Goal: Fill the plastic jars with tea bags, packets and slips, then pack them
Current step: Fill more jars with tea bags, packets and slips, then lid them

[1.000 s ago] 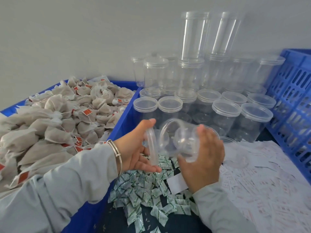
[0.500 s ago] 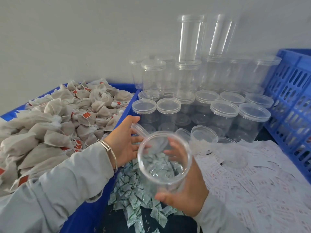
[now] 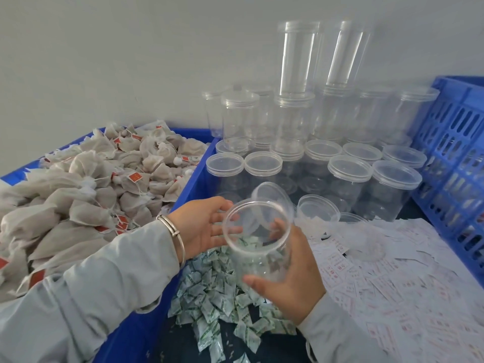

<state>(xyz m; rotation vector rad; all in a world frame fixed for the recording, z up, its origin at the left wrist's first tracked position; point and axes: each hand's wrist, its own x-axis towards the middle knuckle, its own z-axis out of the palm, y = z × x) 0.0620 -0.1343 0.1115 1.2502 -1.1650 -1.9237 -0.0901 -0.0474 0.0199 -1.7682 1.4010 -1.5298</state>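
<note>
My right hand (image 3: 290, 281) grips an open clear plastic jar (image 3: 258, 239), its mouth tilted up toward me, above a pile of green-and-white packets (image 3: 217, 297). The jar looks empty. My left hand (image 3: 204, 226) is beside the jar's left rim with its fingers spread and nothing in them. The jar's clear lid (image 3: 269, 196) sits tilted just beyond the jar, apart from my fingers. Tea bags (image 3: 104, 184) with red tags fill the blue bin on the left. White slips (image 3: 392, 284) with red print cover the surface on the right.
Lidded empty jars (image 3: 348, 174) stand stacked in rows against the wall behind my hands. Loose lids (image 3: 318, 210) lie in front of them. A blue slotted crate (image 3: 458, 166) walls off the right side. The bin's blue wall (image 3: 193, 184) separates the tea bags from the packets.
The lid came off the jar. My right hand turned the jar mouth-up and drew it nearer. My left hand let go of the lid, which now sits behind the jar.
</note>
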